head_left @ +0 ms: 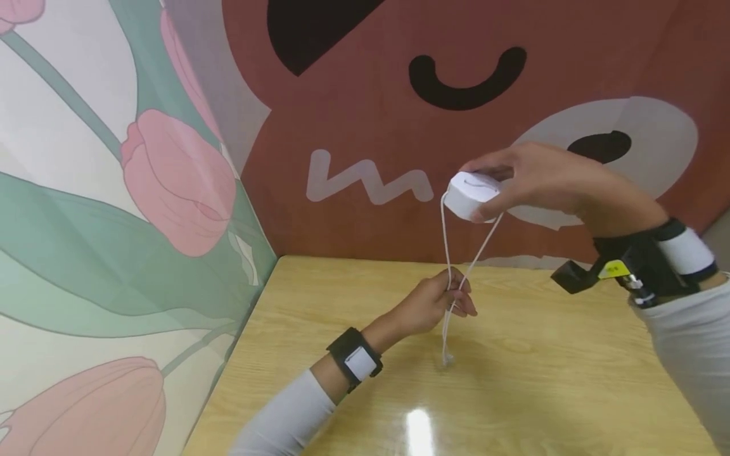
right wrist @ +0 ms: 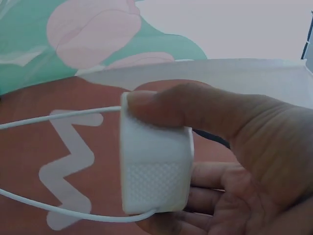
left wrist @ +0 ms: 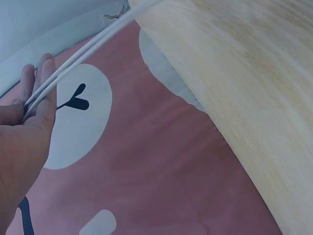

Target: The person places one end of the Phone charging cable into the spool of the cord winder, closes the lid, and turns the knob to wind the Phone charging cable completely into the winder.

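In the head view my right hand [head_left: 550, 177] holds up a small white faceted block [head_left: 466, 197], thumb on the near side and fingers behind. A checked, textured patch shows on the block [right wrist: 156, 181] in the right wrist view. Two strands of thin white cord [head_left: 445, 231] run from opposite sides of the block down to my left hand [head_left: 424, 305]. There the thumb and fingers pinch both strands together, below the block and over the table. Past the left hand the cord hangs down to a small knotted tip [head_left: 447, 360].
A light wood-grain table [head_left: 319, 285] lies under both hands. Behind it stands a reddish-brown cartoon wall covering [head_left: 353, 221], and a tulip-printed one [head_left: 177, 183] rises on the left. Each wrist wears a black strap [head_left: 353, 356].
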A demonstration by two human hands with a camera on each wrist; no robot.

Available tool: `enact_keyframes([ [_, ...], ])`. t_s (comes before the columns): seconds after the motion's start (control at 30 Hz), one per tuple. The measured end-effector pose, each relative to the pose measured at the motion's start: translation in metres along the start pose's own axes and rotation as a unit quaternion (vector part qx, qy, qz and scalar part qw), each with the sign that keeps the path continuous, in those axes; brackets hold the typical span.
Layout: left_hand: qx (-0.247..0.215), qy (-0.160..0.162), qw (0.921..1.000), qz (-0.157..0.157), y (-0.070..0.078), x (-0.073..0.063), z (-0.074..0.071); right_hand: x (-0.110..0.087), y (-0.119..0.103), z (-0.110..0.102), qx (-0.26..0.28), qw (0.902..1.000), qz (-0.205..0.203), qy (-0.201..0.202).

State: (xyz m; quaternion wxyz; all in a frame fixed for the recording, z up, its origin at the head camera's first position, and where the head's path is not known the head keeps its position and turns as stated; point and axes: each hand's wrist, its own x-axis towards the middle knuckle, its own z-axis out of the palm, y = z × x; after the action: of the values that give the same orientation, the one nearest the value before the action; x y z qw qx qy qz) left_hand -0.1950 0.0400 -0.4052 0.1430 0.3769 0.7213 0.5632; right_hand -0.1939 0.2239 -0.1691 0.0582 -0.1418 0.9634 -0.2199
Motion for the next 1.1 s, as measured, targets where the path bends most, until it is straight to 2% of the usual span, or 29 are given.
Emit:
enact_keyframes([
  [0.2,0.029,-0.029,0.9991,-0.014,-0.006,0.0,-0.002,-0.001,-0.007,-0.01,-0.027,0.9996,-0.005,0.0],
  [0.37,0.051,-0.059,0.9962,-0.038,-0.025,-0.007,0.002,-0.002,-0.009,-0.017,-0.028,0.9996,0.0,0.006],
  [0.5,0.1,-0.079,0.9908,-0.048,-0.039,-0.012,0.01,-0.003,-0.012,-0.017,-0.054,0.9984,-0.005,0.015],
  [0.77,0.175,-0.088,0.9791,-0.055,-0.054,-0.019,0.015,-0.005,-0.016,-0.017,-0.068,0.9976,-0.014,0.007],
  [0.97,0.196,-0.097,0.9745,-0.047,-0.063,-0.024,0.013,-0.007,-0.015,-0.02,-0.044,0.9989,-0.011,-0.013],
  [1.1,0.198,-0.1,0.9745,-0.036,-0.069,-0.025,0.013,-0.007,-0.018,-0.019,-0.054,0.9984,-0.012,-0.01],
])
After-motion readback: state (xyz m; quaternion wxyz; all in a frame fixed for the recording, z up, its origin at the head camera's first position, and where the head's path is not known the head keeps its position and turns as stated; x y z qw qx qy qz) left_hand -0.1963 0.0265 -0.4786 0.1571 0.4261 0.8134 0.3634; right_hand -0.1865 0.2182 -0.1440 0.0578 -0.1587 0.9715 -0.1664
